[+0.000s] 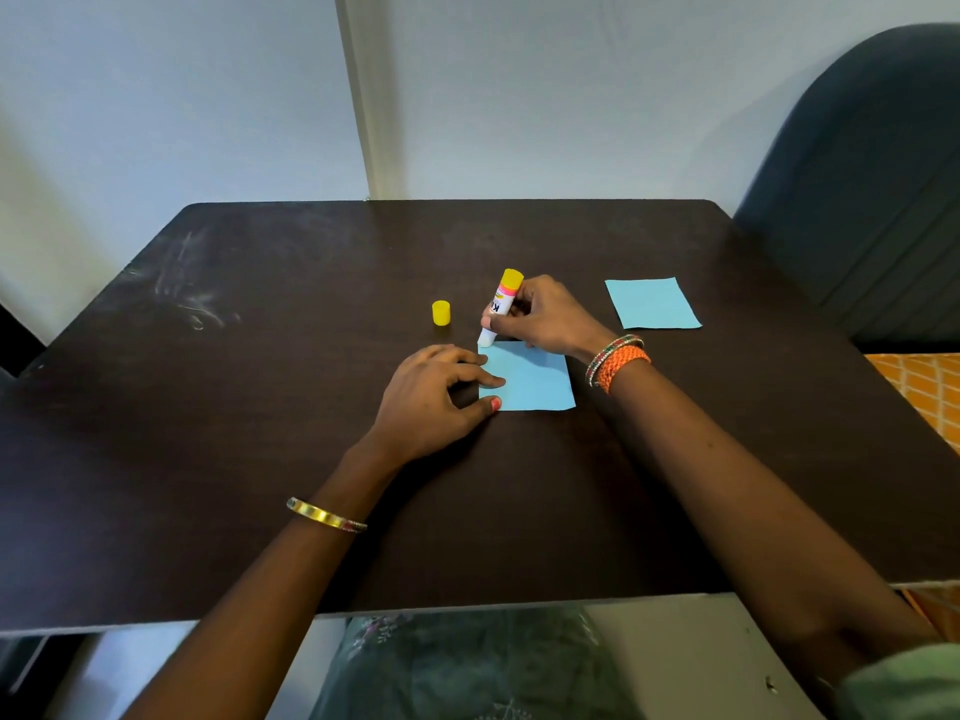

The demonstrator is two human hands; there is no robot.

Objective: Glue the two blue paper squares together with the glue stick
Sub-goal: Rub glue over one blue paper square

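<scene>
While the left hand pins the near blue square flat with spread fingers, the right hand, clamped on the glue stick, should stroke lightly toward itself; the second square lies beyond its wrist.

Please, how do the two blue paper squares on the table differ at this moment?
The near blue square is held: the left hand presses its left edge, and the glue stick in the right hand meets its far left corner. The far blue square lies untouched, further right and further from the person. Both are light blue, look similar in size and lie flat on the dark table.
</scene>
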